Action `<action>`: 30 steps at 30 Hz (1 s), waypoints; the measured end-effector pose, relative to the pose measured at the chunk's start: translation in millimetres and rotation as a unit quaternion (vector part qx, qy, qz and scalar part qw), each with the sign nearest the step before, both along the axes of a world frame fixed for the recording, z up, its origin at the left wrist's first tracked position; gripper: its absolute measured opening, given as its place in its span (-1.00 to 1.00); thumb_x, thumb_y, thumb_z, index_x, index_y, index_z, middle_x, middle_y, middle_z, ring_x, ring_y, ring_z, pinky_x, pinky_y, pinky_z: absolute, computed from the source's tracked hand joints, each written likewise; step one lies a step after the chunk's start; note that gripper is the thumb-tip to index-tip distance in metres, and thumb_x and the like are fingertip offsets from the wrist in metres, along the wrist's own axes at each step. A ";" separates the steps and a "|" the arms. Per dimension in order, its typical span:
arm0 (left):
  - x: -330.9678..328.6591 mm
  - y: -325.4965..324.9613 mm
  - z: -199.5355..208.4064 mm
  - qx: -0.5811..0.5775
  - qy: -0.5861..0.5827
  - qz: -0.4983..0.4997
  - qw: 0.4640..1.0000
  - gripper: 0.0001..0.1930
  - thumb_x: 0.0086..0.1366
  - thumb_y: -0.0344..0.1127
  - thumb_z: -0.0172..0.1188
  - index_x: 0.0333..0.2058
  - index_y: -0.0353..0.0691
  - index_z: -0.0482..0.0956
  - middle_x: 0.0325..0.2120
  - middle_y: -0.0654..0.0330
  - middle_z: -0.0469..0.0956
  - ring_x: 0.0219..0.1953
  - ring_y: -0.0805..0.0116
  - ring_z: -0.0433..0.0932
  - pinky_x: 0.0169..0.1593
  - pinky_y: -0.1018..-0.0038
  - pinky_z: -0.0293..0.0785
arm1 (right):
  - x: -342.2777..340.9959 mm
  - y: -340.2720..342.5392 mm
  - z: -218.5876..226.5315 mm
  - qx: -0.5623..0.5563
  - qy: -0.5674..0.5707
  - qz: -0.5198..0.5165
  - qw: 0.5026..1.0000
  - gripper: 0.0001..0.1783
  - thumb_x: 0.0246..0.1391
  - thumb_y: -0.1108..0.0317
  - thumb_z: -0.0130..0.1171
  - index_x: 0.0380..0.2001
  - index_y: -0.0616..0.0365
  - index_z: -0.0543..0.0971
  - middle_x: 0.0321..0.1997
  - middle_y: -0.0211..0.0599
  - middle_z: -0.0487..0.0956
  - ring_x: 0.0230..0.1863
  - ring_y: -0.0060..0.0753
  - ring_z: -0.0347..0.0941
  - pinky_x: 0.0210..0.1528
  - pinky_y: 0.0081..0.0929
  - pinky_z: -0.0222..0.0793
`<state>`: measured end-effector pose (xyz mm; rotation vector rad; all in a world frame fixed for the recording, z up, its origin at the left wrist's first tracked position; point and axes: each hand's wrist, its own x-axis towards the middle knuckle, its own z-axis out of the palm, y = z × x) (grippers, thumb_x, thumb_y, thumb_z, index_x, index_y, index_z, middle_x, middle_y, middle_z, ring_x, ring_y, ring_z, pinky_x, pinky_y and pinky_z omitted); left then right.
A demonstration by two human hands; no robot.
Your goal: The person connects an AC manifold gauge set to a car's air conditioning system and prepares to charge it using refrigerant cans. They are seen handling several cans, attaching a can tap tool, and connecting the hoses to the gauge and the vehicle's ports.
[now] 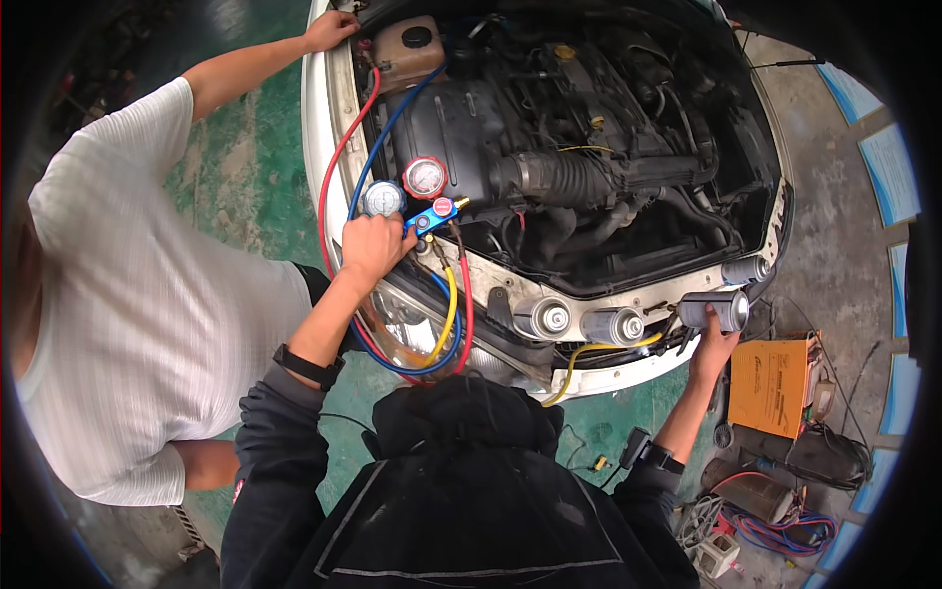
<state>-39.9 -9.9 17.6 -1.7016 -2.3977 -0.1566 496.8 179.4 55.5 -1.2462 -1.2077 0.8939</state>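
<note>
My left hand (373, 249) is closed around the blue manifold gauge set (422, 224), at the engine bay's front left corner. Its red-rimmed gauge (425, 178) and blue-rimmed gauge (383, 199) face up. Red, blue and yellow hoses hang from it past the headlight (400, 322). At the right, my right hand (717, 339) grips a grey metal can (695, 311) lying on its side over the front panel; the fingers underneath are partly hidden. Two similar cans, a left one (542, 318) and a middle one (612, 325), lie nearby. Another can (746, 269) sits farther right.
A co-worker in a white shirt (167, 294) stands at the left, one hand (332, 31) on the fender. The open engine bay holds a dark engine (579, 108) and a coolant tank (407, 51). An orange box (770, 388) and coiled cables (785, 530) lie on the floor.
</note>
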 end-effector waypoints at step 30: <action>28.6 4.5 -1.9 0.028 -0.074 0.203 0.976 -0.48 0.29 0.11 0.16 -0.61 -0.24 0.69 -0.69 -0.05 0.59 -0.61 -0.06 0.66 -0.51 0.15 0.58 | 5.6 2.0 -9.1 -0.010 0.037 -0.004 0.999 -0.36 0.10 0.41 0.39 0.21 0.26 0.36 0.14 -0.19 0.48 0.12 -0.30 0.43 0.20 -0.32 0.36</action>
